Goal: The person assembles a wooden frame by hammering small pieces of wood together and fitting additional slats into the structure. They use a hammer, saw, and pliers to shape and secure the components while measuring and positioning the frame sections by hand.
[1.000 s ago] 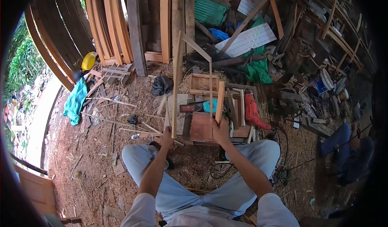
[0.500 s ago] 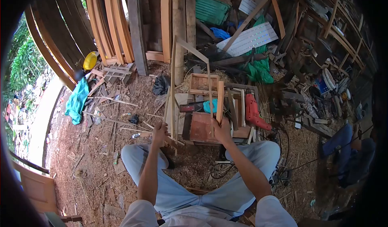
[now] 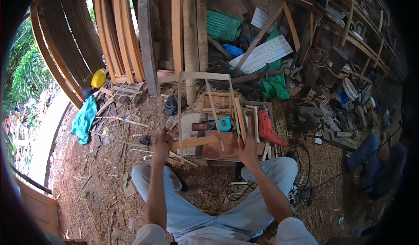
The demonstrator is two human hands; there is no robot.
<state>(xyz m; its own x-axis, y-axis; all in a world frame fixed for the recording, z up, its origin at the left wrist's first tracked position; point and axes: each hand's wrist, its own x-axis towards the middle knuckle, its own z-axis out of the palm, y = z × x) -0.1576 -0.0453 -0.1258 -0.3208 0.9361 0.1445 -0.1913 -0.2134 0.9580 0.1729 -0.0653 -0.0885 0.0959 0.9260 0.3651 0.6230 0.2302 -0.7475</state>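
A light wooden frame of thin strips (image 3: 205, 75) stands raised in front of me, its top bar away from me and its long sides running toward my knees. My left hand (image 3: 161, 144), a little blurred, is closed at the near left corner, by the end of a wooden crossbar (image 3: 194, 142). My right hand (image 3: 248, 150) is wrapped round the near end of the frame's right side strip (image 3: 239, 116). Behind the frame, on the low work surface, lie a blue tape measure (image 3: 224, 123), a reddish board (image 3: 229, 141) and a small wooden box (image 3: 217, 102).
A red power drill (image 3: 269, 129) lies right of my right hand. Wood shavings and offcuts (image 3: 109, 166) cover the ground. Posts (image 3: 190, 35) and leaning frames (image 3: 124, 31) stand ahead. Another person's legs (image 3: 369, 162) are at the right.
The frame has turned from nearly edge-on to face me more squarely, and its top bar has come lower in view. My left hand has shifted slightly left; the crossbar now shows.
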